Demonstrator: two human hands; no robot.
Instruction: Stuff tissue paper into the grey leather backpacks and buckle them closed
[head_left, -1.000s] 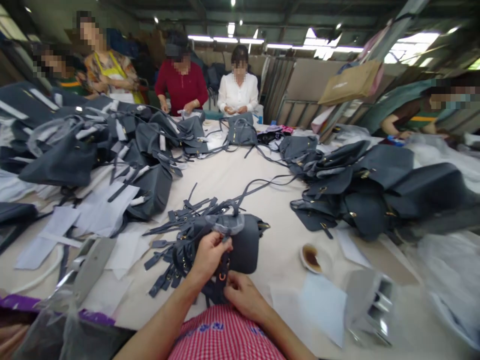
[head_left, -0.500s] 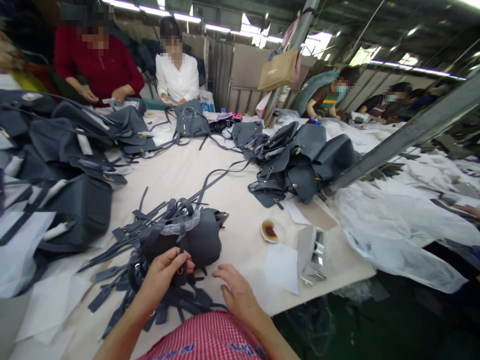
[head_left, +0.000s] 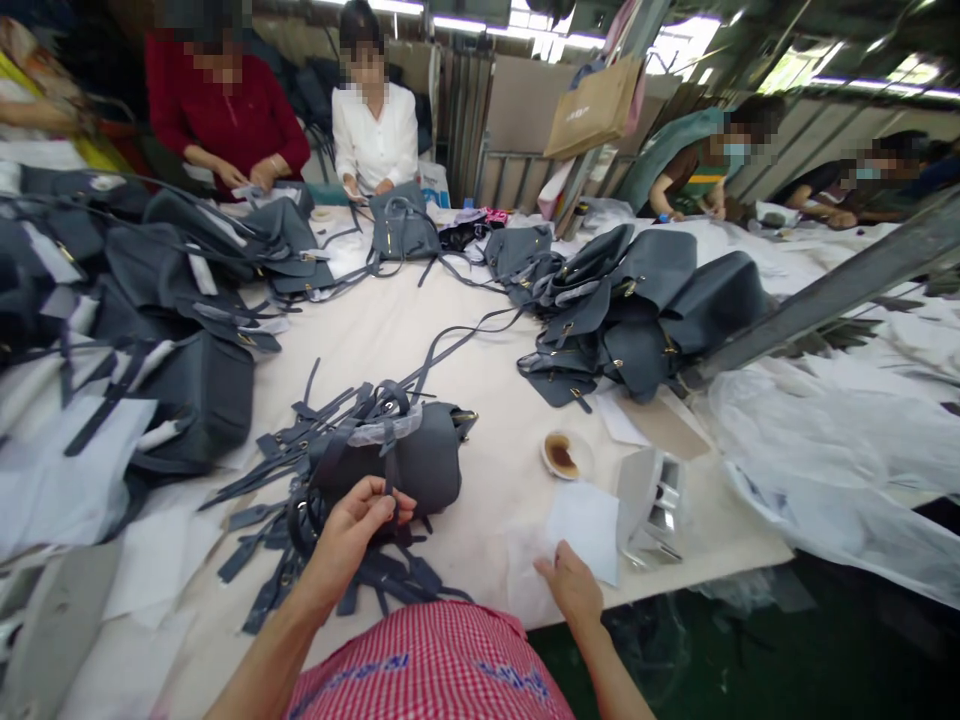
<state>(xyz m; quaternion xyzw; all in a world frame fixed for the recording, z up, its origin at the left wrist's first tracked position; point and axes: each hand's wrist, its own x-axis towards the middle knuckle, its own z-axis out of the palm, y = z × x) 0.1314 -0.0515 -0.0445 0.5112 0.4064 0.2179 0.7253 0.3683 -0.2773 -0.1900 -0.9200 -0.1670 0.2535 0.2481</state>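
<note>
A dark grey-blue handbag (head_left: 431,455) lies on the pale table in front of me, its handle partly wrapped in clear plastic (head_left: 386,428). My left hand (head_left: 367,515) pinches a narrow strap (head_left: 391,465) at the front of this bag. Around and beneath it spread several loose dark straps and tabs (head_left: 285,540). Over at the table's near edge, my right hand (head_left: 576,590) has its thumb and index finger apart, with nothing visible between them. It is right by a thin white sheet (head_left: 581,515); whether it touches the sheet I cannot tell.
A small dish of brown liquid (head_left: 561,456) sits beside a grey metal holder (head_left: 651,505). Dark bags are heaped at left (head_left: 202,400) and right (head_left: 637,330). A slanted metal post (head_left: 832,285) rises at right. Several co-workers sit across the table.
My right hand has moved right, away from the bag, to the white sheet. My left hand keeps its pinch on the strap. The whole view has shifted a little.
</note>
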